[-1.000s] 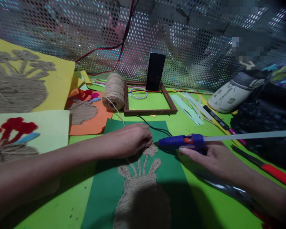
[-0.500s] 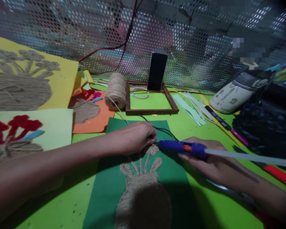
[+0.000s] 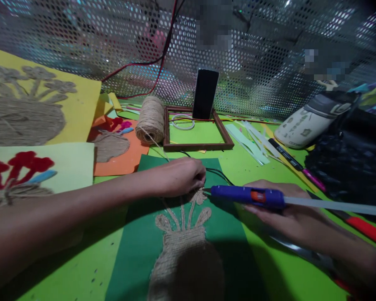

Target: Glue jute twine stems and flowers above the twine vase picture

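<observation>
A dark green sheet [image 3: 130, 246] lies in front of me, bearing a vase [image 3: 183, 246] of coiled jute twine with stems and leaf loops. At the top of one stem is a small twine flower [image 3: 199, 197]. My left hand [image 3: 188, 177] is closed just above that flower, fingers pinched on jute twine, though the fingertips are partly hidden. A strand runs from behind this hand to the twine spool [image 3: 151, 119]. My right hand [image 3: 275, 205] is wrapped round a blue glue gun [image 3: 247, 195], its nozzle pointing left, close to the flower. A long clear glue stick [image 3: 335, 205] sticks out of its rear.
Behind the sheet stand a brown frame [image 3: 197, 146] and a propped phone [image 3: 206, 94]. Finished twine pictures on a yellow sheet [image 3: 84, 121] and others lie left. Rightward are a marker [image 3: 285, 154], a bottle [image 3: 303, 121], a black bag [image 3: 335, 159] and a red-handled tool [image 3: 368, 230].
My right hand has drawn the glue gun slightly right, so its nozzle sits farther from my left fingers. My left hand stays pinched by the flower. The view has shifted a little.
</observation>
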Available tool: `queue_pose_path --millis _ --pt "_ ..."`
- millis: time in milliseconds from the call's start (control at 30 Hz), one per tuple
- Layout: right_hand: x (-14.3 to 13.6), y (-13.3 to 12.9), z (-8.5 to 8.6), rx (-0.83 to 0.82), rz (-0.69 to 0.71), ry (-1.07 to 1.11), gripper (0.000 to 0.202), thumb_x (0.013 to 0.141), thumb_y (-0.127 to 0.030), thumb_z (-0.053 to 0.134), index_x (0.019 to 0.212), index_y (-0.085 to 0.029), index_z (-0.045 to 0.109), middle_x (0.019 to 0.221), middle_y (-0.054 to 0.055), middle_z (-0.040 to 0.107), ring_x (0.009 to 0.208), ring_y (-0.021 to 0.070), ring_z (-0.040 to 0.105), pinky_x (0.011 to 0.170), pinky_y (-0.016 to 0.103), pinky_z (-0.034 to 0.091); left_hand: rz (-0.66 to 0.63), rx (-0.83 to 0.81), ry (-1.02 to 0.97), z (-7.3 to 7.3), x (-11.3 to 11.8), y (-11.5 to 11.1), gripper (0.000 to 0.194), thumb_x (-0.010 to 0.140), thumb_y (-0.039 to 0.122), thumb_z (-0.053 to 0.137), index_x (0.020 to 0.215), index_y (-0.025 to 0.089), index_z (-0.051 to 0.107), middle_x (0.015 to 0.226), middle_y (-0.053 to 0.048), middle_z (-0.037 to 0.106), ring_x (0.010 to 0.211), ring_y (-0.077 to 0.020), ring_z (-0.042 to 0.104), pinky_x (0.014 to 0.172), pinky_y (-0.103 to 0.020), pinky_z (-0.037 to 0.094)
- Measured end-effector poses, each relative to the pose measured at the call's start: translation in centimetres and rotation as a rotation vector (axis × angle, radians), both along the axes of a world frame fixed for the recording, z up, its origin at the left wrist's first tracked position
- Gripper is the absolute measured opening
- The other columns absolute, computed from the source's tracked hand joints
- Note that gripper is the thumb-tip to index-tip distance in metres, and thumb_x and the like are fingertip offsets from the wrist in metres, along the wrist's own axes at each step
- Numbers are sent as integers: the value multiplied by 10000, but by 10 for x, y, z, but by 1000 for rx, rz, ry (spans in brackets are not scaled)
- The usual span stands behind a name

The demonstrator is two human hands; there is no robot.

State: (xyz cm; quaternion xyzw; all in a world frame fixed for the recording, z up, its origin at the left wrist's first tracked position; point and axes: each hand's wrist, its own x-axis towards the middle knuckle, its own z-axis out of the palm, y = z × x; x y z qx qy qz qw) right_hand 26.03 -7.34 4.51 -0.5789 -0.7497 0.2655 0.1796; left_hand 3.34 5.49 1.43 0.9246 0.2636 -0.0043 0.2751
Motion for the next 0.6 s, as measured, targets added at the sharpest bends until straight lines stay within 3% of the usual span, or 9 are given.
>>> queue_pose_path --millis 600 --pt "-7 4 -8 4 40 39 170 889 -324 563 902 -188 663 799 63 691 674 192 610 572 315 466 82 -169 -9 4 3 5 113 769 168 567 758 157 679 685 -16 666 593 -104 558 573 -242 373"
